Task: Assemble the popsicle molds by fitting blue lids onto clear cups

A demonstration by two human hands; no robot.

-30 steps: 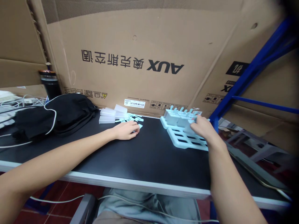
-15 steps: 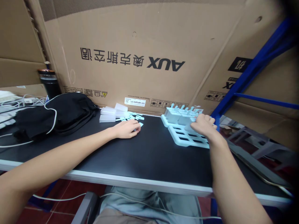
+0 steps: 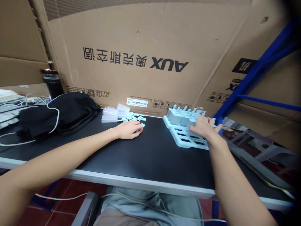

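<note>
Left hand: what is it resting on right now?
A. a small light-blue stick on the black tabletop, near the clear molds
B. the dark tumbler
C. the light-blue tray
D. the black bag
A: the left hand lies on the black tabletop with its fingertips over a small light-blue stick, just in front of the clear molds; the right hand is the one on the light-blue tray.

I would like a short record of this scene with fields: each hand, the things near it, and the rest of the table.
left hand: rests on the black table, fingers curled over a small pale blue piece
right hand: fingers spread, on the pale blue tray
tray contents: pale blue moulds in the far rows, near slots open
behind left hand: clear plastic cases
left side: black bag, dark cup
backdrop: cardboard box
</note>
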